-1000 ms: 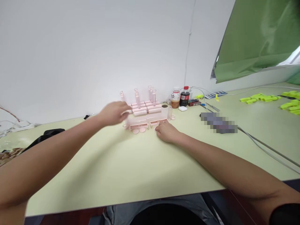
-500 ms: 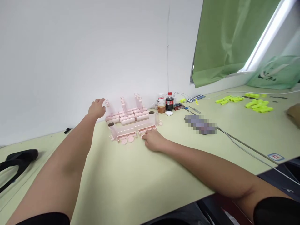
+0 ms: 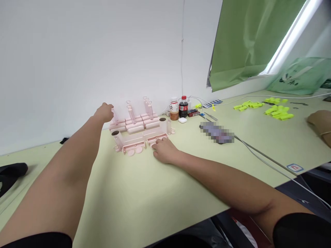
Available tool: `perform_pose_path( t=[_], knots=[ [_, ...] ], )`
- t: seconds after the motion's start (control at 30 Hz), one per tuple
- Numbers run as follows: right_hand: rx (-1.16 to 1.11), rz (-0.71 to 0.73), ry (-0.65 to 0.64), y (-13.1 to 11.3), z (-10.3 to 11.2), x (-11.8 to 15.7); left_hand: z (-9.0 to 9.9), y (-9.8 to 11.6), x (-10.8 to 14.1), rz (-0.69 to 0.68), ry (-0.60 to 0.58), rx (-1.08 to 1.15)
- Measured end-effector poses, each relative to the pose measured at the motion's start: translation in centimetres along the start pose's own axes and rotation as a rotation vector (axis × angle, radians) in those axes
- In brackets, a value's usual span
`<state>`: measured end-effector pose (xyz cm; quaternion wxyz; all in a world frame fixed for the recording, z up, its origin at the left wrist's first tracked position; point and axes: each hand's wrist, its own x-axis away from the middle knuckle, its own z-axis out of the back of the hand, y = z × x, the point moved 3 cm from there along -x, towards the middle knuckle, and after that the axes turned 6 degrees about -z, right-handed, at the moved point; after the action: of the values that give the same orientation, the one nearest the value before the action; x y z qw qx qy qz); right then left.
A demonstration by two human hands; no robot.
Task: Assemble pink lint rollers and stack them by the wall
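My left hand (image 3: 104, 112) reaches to the far left of the pink parts. Its fingers close around the top of an upright clear pink tube (image 3: 115, 118), hiding that end. Farther forward, my right hand (image 3: 164, 150) lies on the table with its fingers apart. Its fingertips rest at the front of an open pink tray (image 3: 156, 138), partly covering a round pink piece there. Another pink tray (image 3: 133, 147) sits to the left, with a pink disc (image 3: 131, 152) and a second one before it. More heart-topped tubes (image 3: 131, 113) stand behind, on pink cases (image 3: 136, 127).
A juice bottle (image 3: 174, 109), a cola bottle (image 3: 183, 107) and a white case (image 3: 182, 120) stand near the wall. A blurred-out phone-like object (image 3: 217, 132) with a cable lies right of my hand. Several yellow-green pieces (image 3: 279, 112) lie farther right. A black object (image 3: 11, 174) is at left.
My left hand has come onto the upright tube's top and its fingers have closed there. My right hand stays at the tray. The whole view has shifted slightly.
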<state>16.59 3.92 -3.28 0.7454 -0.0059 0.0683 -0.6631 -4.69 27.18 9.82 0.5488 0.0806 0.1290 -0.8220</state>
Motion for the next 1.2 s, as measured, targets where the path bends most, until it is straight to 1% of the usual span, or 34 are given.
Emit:
perform_pose_path(
  t=[0.13,0.33,0.5,0.63,0.77,0.87,0.97,1.03,1.1,1.13,1.2],
  knots=[
    [-0.013,0.001,0.019,-0.1,0.0,-0.1,-0.2,-0.6,0.0,-0.013,0.003,-0.005],
    [-0.068,-0.013,0.035,-0.3,-0.5,-0.5,0.4,-1.1,1.1,-0.043,0.086,0.032],
    [-0.064,-0.024,0.053,-0.5,-0.9,-0.9,1.6,-1.8,2.1,-0.016,0.194,0.108],
    [-0.053,-0.013,0.051,-0.7,-0.8,-0.8,3.3,-2.3,2.7,0.009,0.286,0.147],
    [-0.054,-0.012,0.063,-0.6,-0.8,-0.7,5.7,-2.2,3.4,0.003,0.447,0.189],
    [-0.06,0.005,0.07,-0.5,-0.9,-0.7,7.3,-1.8,4.2,0.002,0.576,0.296],
    [-0.082,0.014,0.093,-0.4,-0.9,-0.6,8.8,-0.8,5.7,-0.033,0.718,0.417],
    [-0.138,0.026,0.162,-0.4,-0.6,-0.4,9.8,0.1,7.2,-0.091,0.813,0.5],
    [-0.236,0.029,0.258,-0.4,-0.1,-0.1,10.6,1.0,9.0,-0.161,0.896,0.593],
    [-0.294,0.025,0.3,-0.4,0.2,0.0,10.9,1.5,10.0,-0.189,0.928,0.646],
    [-0.422,0.017,0.352,-0.4,0.8,0.3,11.2,2.5,11.8,-0.226,0.956,0.783]
  ],
)
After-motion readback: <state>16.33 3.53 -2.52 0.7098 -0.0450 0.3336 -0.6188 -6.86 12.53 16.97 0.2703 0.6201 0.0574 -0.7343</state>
